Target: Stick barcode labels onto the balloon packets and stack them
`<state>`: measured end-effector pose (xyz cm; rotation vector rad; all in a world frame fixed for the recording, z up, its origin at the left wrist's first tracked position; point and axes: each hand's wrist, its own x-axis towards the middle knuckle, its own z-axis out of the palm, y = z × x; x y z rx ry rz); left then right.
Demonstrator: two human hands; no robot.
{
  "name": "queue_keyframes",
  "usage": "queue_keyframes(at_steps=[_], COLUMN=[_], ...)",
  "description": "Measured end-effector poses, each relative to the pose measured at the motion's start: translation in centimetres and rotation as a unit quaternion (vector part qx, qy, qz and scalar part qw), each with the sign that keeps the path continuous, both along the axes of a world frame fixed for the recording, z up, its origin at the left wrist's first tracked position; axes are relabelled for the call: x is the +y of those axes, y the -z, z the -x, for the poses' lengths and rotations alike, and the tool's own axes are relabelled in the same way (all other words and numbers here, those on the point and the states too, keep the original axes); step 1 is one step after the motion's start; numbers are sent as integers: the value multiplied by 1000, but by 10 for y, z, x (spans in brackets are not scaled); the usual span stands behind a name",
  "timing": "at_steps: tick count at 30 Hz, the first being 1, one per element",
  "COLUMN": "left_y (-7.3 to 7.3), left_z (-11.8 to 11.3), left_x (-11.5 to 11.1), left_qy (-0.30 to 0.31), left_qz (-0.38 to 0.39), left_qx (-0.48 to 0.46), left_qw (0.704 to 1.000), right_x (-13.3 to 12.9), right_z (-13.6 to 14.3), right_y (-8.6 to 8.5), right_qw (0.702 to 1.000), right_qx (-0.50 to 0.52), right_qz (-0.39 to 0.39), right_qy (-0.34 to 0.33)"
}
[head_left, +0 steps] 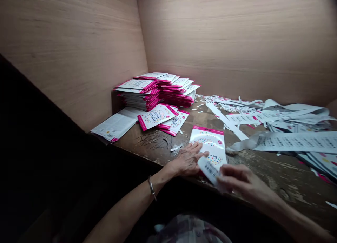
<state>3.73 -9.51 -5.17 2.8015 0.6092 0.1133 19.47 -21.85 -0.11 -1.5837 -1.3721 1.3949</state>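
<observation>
A white packet with pink edges and coloured dots (207, 135) lies on the brown table near its front edge. My left hand (188, 159) rests on the packet's lower left part, fingers spread, holding nothing. Just right of it, my right hand (237, 180) pinches a small white strip printed with a barcode (209, 169). The strip is tilted, a little blurred, and covers the packet's lower part from view.
Stacks of similar packets (152, 99) stand in the back left corner. Loose packets (158, 116) and a pile showing its back side (118, 123) lie before them. Long label strips (297, 141) and paper scraps spread over the right. Wooden panels (231, 43) rise behind and left.
</observation>
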Motion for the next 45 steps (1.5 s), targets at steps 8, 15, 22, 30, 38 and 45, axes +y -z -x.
queue_keyframes(at_steps=[8,15,22,30,38,45], left_y=[-1,-4,-5,1,-6,-4], left_z=[3,4,3,3,2,2], left_x=[0,2,4,6,5,6], left_qy=[-28,-21,-12,5,12,15], left_qz=[48,63,63,35,11,21], left_qx=[-18,-48,-59,-51,-28,-14], left_qw=[998,997,996,998,999,1000], right_x=[76,115,138,139,132,131], right_z=[-65,-62,-58,-48,-40,-43], right_y=[10,13,10,9,5,12], right_qw=[993,969,948,917,879,874], right_qx=[-103,-146,-186,-303,-414,-432], right_qz=[46,115,119,123,93,120], right_qy=[-30,-163,-231,-227,-217,-186])
